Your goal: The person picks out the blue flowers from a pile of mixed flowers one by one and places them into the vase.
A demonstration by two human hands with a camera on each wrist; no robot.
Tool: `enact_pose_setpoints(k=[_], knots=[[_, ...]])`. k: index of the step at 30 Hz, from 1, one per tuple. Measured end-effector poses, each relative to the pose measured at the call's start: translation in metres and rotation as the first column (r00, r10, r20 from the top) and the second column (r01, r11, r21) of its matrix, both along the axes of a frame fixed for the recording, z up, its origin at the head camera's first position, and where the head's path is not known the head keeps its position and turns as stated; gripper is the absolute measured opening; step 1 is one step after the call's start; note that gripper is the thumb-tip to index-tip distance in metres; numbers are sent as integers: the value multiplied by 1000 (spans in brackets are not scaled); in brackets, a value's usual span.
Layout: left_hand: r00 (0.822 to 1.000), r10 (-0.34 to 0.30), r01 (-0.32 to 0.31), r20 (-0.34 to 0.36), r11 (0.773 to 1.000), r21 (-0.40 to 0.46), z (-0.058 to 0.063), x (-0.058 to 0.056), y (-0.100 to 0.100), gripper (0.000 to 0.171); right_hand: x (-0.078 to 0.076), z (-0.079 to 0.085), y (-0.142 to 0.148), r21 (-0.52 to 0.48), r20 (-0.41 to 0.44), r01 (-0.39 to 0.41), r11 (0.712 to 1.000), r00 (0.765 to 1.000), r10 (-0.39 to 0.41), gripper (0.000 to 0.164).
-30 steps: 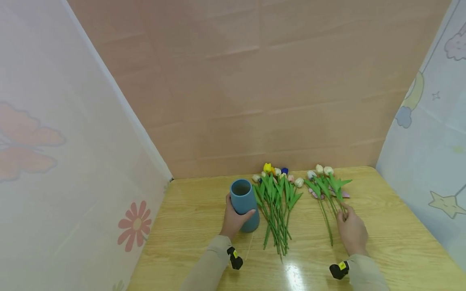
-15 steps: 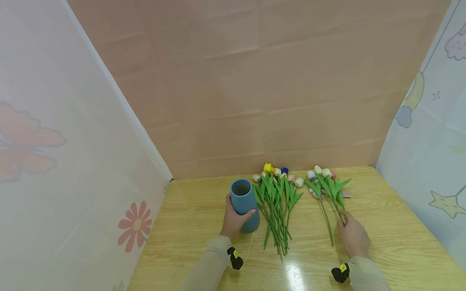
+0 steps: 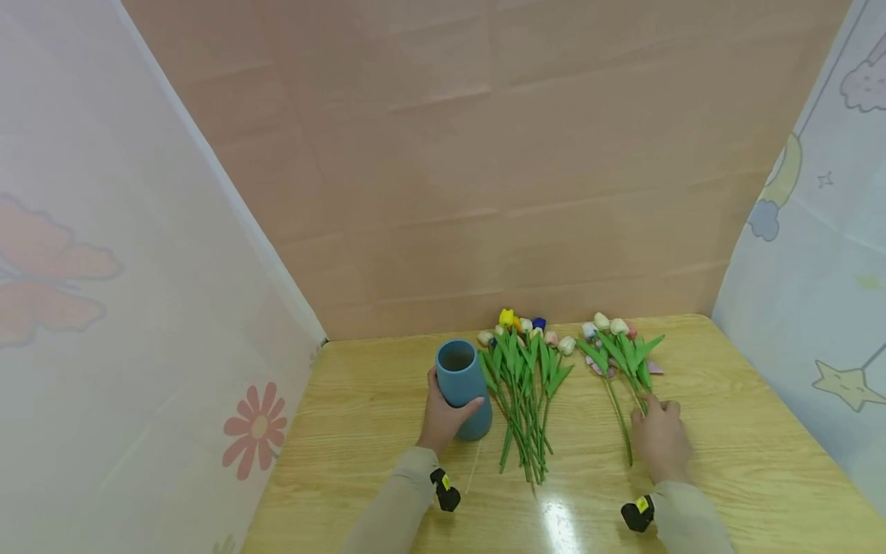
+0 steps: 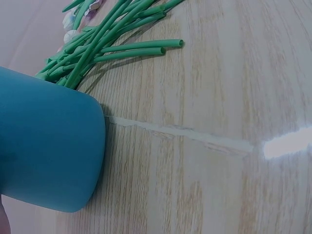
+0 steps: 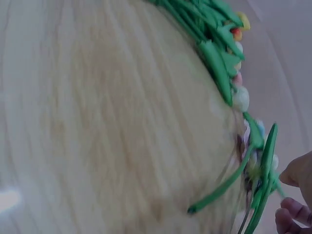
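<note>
My left hand grips a blue vase that stands upright on the table, the thumb across its near side. Its open mouth faces up. In the left wrist view the lower part of the vase fills the left side. My right hand pinches the green stem of a tulip in the small bunch at the right. White heads top this bunch. At the right edge of the right wrist view, thumb and fingers close about a thin green stem, partly cut off by the frame.
A larger bunch of tulips, with yellow, blue, white and pink heads, lies right of the vase. One loose stem lies left of my right hand. A pale streak marks the wooden table. Cloth walls enclose the table.
The white-headed tulips by my right hand have shifted slightly left, uncovering a pink head. My right hand moved a little right, then back left. The left hand keeps holding the vase in place.
</note>
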State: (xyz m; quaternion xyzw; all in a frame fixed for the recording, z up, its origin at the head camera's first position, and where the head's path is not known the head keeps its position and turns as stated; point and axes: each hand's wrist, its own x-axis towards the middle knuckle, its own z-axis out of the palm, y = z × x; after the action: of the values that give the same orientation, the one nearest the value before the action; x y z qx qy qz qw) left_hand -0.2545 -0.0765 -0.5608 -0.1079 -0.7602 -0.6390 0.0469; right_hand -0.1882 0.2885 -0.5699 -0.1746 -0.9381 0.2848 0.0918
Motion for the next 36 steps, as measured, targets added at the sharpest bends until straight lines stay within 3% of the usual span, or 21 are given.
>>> enact_pose_setpoints(k=[8, 18, 28, 36], knots=[[1000, -6, 6, -7, 1000, 14, -2, -1, 0, 93, -13, 10, -47, 57, -154, -175, 983, 971, 181, 24], [1000, -9, 9, 5, 1000, 15, -1, -1, 0, 93, -10, 9, -126, 86, -94, -361, 929, 925, 368, 17], [1000, -6, 6, 8, 1000, 17, -1, 0, 2, 92, -5, -4, -155, 120, 104, -418, 900, 907, 408, 24], [1000, -1, 1, 5, 1000, 16, -2, -1, 1, 93, -4, -13, -158, 165, 60, -414, 895, 910, 410, 18]])
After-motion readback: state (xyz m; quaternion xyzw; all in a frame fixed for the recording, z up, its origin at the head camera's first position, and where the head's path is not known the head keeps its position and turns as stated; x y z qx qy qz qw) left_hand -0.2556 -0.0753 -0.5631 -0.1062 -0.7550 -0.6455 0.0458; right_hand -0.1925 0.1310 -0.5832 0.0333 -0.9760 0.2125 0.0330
